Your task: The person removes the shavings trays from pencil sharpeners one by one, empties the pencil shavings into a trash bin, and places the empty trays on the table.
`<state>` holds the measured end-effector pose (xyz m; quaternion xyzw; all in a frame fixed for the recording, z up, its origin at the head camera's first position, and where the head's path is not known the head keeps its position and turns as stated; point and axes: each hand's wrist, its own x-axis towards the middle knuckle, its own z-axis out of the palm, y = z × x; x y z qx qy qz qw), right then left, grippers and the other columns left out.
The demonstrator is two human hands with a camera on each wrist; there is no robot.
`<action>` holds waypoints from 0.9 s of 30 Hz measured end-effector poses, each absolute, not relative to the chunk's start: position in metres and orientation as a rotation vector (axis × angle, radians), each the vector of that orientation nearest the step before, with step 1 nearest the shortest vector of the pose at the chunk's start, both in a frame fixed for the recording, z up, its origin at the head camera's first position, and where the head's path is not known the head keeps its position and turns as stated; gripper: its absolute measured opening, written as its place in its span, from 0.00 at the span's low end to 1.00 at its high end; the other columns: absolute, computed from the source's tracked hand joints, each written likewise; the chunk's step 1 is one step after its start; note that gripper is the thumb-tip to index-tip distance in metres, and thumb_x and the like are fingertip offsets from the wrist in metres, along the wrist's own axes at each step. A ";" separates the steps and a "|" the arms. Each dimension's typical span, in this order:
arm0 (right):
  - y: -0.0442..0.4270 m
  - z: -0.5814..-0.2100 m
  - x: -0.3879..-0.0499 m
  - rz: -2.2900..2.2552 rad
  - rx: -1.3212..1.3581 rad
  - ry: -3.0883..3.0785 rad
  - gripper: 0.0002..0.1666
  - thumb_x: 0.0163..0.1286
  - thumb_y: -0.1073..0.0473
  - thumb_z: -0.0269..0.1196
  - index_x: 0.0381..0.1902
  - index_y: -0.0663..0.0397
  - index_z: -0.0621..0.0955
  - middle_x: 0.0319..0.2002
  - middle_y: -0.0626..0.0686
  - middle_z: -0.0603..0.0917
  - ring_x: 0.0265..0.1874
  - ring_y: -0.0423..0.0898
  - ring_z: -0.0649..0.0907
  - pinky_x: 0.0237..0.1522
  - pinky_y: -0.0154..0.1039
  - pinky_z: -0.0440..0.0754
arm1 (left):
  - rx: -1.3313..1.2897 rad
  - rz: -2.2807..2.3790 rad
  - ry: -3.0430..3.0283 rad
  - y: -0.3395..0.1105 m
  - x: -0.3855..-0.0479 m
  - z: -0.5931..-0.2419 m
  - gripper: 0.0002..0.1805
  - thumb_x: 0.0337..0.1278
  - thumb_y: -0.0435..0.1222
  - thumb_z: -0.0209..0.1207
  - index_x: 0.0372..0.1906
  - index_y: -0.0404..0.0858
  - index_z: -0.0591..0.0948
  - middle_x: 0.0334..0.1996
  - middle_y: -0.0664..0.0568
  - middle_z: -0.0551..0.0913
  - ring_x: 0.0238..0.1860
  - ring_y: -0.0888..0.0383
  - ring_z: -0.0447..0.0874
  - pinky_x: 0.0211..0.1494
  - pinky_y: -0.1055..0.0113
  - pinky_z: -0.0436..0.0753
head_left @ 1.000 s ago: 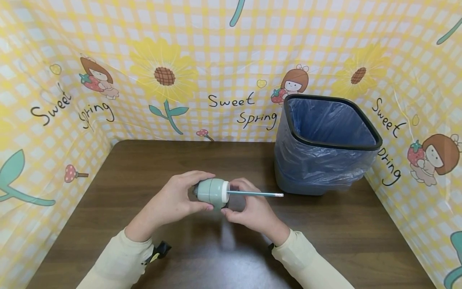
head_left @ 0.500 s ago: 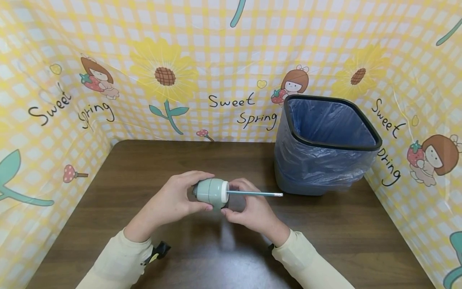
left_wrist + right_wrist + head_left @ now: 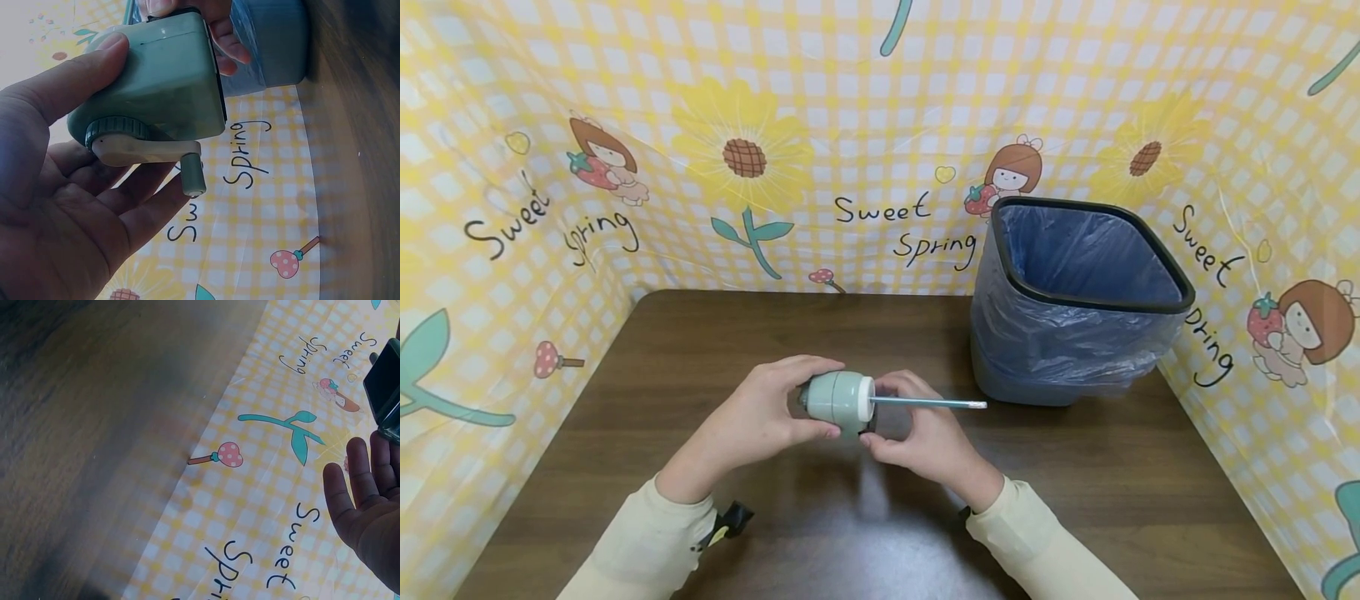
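A green hand-crank pencil sharpener (image 3: pixel 837 397) is held above the table, tipped on its side. From its white front end a blue-green pencil (image 3: pixel 928 402) sticks out to the right. My left hand (image 3: pixel 766 410) grips the sharpener's body between thumb and fingers. At the front end, the thumb and fingers of my right hand (image 3: pixel 929 435) pinch the sharpener's dark edge, beside the pencil. The left wrist view shows the crank handle (image 3: pixel 150 150) near my left fingers. In the right wrist view, the sharpener's dark base (image 3: pixel 384 387) is only partly visible.
A bin (image 3: pixel 1075 350) with a black rim and bluish plastic liner stands at the back right of the brown wooden table (image 3: pixel 700 333). Yellow checked cloth (image 3: pixel 865 125) with printed flowers and figures walls the table at the back and sides.
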<state>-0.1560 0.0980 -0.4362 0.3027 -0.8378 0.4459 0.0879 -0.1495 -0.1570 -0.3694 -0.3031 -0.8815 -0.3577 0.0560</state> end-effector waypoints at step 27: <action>0.105 -0.438 -0.156 1.410 0.869 -2.472 0.35 0.52 0.54 0.80 0.58 0.44 0.79 0.55 0.39 0.79 0.56 0.39 0.79 0.61 0.45 0.79 | -0.866 -1.079 -2.704 -0.164 -0.147 -0.368 0.40 0.39 0.41 0.83 0.64 0.48 0.80 0.57 0.60 0.83 0.49 0.61 0.82 0.51 0.59 0.82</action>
